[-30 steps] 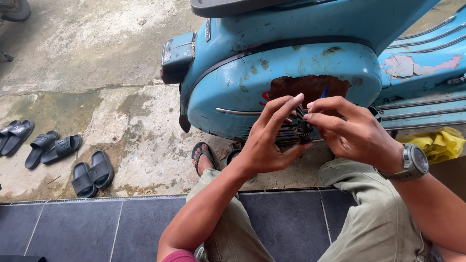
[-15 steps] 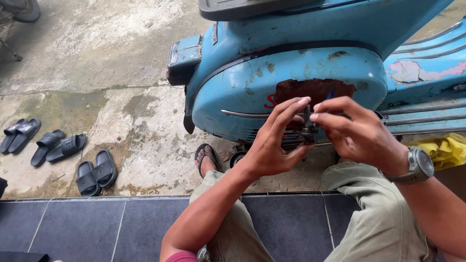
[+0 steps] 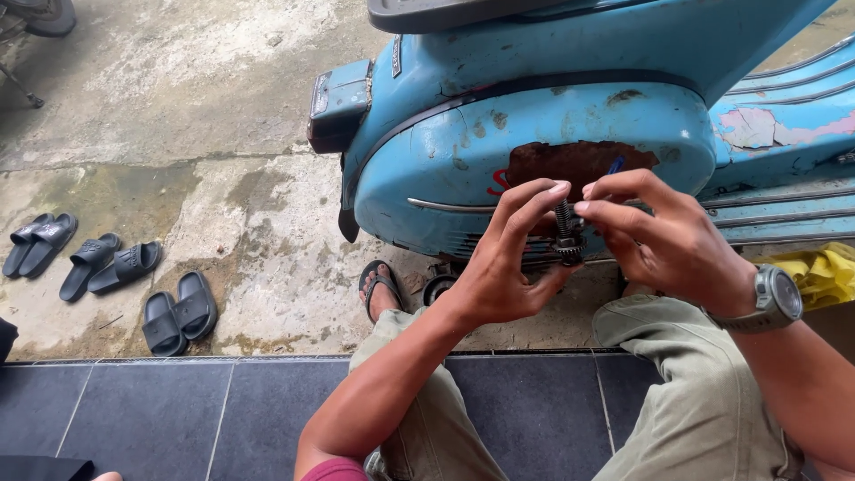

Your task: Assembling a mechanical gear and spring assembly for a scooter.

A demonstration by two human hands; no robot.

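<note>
Both hands sit slightly lower and further right than half a second earlier, and the blue scooter (image 3: 534, 142) fills more of the view as the head camera has shifted. Left hand (image 3: 503, 267) and right hand (image 3: 663, 240) meet in front of the scooter's rusted side panel (image 3: 574, 165), with a small metal part (image 3: 565, 236) between them. This part is a short threaded shaft with a toothed wheel at its lower end; its long axis stands nearly upright. Left fingers (image 3: 534, 200) curl around it from the left, thumb below near the toothed end, so the left hand carries it. Right fingers (image 3: 614, 200) pinch toward the upper end of the shaft from the right, tips touching or just beside it; whether they grip firmly cannot be told. Neither hand is noticeably nearer to the part than the other. A wristwatch (image 3: 775, 298) sits on the right wrist. Three pairs of dark sandals (image 3: 111, 267) lie well apart on the concrete floor (image 3: 178, 89), and a yellow cloth (image 3: 824, 272) rests at far right.
</note>
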